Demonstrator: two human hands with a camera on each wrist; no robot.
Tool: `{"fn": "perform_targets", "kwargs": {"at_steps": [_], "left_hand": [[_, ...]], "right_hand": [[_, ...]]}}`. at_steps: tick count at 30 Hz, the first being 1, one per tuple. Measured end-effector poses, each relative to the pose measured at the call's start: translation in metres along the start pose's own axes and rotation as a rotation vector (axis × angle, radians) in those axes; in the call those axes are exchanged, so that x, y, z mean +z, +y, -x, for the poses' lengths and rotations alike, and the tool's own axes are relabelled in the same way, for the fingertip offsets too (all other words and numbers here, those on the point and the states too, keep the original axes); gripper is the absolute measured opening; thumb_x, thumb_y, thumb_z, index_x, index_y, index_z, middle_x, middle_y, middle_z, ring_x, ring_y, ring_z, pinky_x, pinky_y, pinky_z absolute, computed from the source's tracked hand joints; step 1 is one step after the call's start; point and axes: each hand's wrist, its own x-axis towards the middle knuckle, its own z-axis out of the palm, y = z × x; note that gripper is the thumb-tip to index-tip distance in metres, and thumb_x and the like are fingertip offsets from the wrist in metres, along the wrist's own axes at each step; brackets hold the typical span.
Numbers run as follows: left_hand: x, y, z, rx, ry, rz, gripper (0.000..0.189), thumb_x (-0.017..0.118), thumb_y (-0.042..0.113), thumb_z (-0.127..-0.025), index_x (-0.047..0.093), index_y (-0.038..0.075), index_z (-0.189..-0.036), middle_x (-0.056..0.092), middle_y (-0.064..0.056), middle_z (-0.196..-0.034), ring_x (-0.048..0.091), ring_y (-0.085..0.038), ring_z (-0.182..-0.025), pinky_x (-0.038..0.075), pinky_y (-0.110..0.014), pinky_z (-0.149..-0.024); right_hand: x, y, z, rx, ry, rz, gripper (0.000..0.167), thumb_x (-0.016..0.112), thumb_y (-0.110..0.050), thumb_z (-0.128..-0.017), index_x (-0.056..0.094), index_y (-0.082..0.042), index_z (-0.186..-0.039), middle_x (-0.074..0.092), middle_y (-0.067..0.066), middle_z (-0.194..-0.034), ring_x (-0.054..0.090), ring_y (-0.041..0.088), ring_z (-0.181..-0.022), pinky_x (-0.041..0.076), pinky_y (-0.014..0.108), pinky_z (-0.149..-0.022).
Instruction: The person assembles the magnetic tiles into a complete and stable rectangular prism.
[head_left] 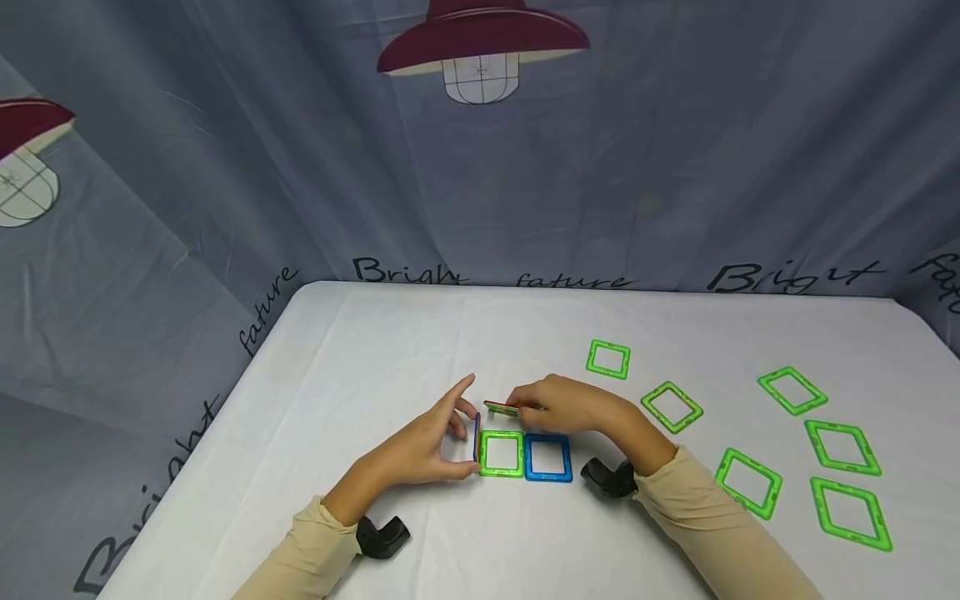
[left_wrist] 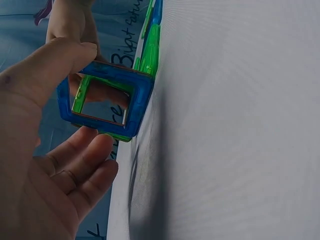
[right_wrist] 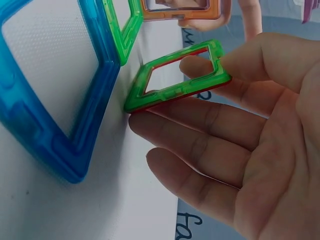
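My left hand (head_left: 422, 446) holds a square magnetic tile (left_wrist: 140, 105) on edge, thumb on one side and fingertips on the opposite side. Its outer face is blue; an orange face shows in the right wrist view. Against its base lies a flat green tile frame (head_left: 502, 475), with a flat blue tile frame (head_left: 548, 477) beside it on the right. Between thumb and fingers, my right hand (head_left: 562, 404) pinches a tilted green tile (right_wrist: 175, 92) with a red underside. That tile is just behind the flat green one; whether they touch I cannot tell.
Several green square tiles lie scattered to the right on the white tablecloth (head_left: 360, 358), among them one at the back (head_left: 608, 359) and one near my right sleeve (head_left: 750, 483). A grey printed curtain (head_left: 637, 167) hangs behind the table.
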Motion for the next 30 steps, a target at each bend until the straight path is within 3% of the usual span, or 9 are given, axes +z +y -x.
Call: {"fn": "perform_targets", "kwargs": {"at_steps": [5, 23, 30], "left_hand": [[0.0003, -0.0011, 0.0007, 0.012, -0.001, -0.010, 0.102, 0.076, 0.024, -0.073, 0.006, 0.009, -0.146, 0.048, -0.001, -0.116, 0.055, -0.010, -0.086, 0.044, -0.024, -0.081], [-0.0016, 0.0003, -0.0002, 0.007, -0.019, -0.013, 0.101, 0.075, 0.025, -0.075, 0.004, 0.017, -0.147, 0.046, -0.001, -0.116, 0.054, -0.009, -0.087, 0.045, -0.024, -0.081], [-0.0010, -0.0007, 0.0005, 0.013, -0.041, -0.072, 0.088, 0.073, 0.026, -0.076, 0.019, 0.011, -0.144, 0.046, -0.001, -0.116, 0.056, -0.010, -0.091, 0.046, -0.026, -0.083]], "right_hand": [[0.0019, -0.0011, -0.0010, -0.018, -0.011, -0.010, 0.030, 0.044, -0.015, -0.091, 0.063, -0.009, -0.114, 0.066, 0.001, -0.099, 0.053, 0.007, -0.075, 0.044, 0.027, -0.072], [0.0028, -0.0030, -0.0007, -0.035, -0.022, -0.011, 0.028, 0.044, -0.014, -0.093, 0.062, -0.009, -0.114, 0.066, 0.002, -0.099, 0.054, 0.007, -0.078, 0.046, 0.030, -0.077], [0.0035, -0.0041, -0.0001, -0.019, -0.025, -0.014, 0.030, 0.044, -0.017, -0.095, 0.060, -0.008, -0.119, 0.065, 0.004, -0.108, 0.058, 0.009, -0.089, 0.047, 0.035, -0.083]]}}
